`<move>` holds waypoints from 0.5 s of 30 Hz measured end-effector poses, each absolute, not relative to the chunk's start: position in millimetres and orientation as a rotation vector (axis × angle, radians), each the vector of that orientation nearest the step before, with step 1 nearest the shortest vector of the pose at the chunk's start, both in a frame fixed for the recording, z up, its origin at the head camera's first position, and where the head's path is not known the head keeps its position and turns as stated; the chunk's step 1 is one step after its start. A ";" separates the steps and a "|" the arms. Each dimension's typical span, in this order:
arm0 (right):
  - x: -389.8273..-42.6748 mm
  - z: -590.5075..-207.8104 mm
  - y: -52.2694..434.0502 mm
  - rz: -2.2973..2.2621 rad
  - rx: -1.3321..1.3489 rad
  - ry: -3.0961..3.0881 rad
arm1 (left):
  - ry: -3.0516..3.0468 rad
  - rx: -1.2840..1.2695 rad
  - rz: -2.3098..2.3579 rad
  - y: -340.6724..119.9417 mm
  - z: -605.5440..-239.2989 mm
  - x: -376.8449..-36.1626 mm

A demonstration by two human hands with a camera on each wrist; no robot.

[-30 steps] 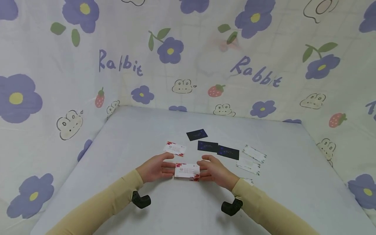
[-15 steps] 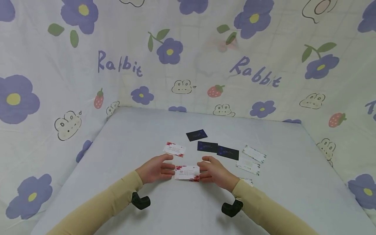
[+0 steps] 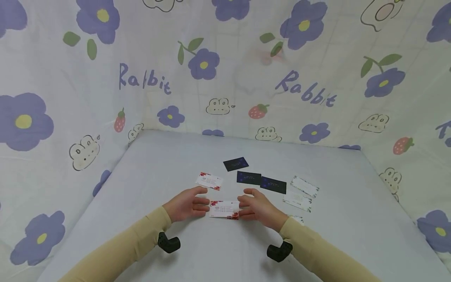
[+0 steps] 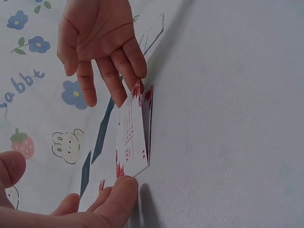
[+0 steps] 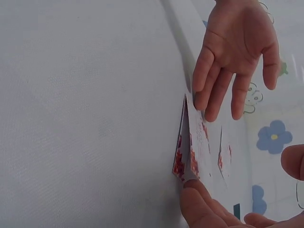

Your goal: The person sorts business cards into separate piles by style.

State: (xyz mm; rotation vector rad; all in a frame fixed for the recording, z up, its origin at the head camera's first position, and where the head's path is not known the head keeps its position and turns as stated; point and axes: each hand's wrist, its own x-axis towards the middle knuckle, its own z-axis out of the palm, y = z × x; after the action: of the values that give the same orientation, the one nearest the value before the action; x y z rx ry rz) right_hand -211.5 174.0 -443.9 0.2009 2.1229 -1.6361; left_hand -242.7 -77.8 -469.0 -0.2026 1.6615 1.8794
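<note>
Between my hands is a white business card with red floral corners. In the left wrist view, a second red-floral card shows beneath it, with a narrow wedge of space along the near side. My left hand has its fingertips right at the card's left short edge. At the opposite short edge are the fingertips of my right hand. Both hands have palms facing inward, fingers extended and thumbs up off the cards. Another red-floral card lies just beyond my left hand.
Dark blue business cards lie farther back on the white table. White cards with green leafy corners lie to the right, one partly hidden by my right sleeve. A patterned curtain encloses the back and sides.
The upper red-floral card between my hands has sunk lower, and the gap along its near edge has narrowed. My hands have stayed almost in place.
</note>
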 end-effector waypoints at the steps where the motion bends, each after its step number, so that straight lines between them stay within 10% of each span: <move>1: -211.5 -443.7 174.7 -1.634 0.203 2.128 | 1.659 -0.213 1.885 -77.9 -469.1 -243.0; 15: -207.2 -442.3 216.9 -1.678 0.213 2.102 | 1.656 -0.214 1.930 -98.2 -463.0 -252.0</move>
State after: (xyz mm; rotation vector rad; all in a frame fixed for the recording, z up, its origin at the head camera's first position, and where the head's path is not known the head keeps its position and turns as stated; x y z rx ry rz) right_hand -207.2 216.9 -442.3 0.2125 2.1022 -1.6779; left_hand -252.0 -98.2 -463.0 -0.2140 1.6559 1.9299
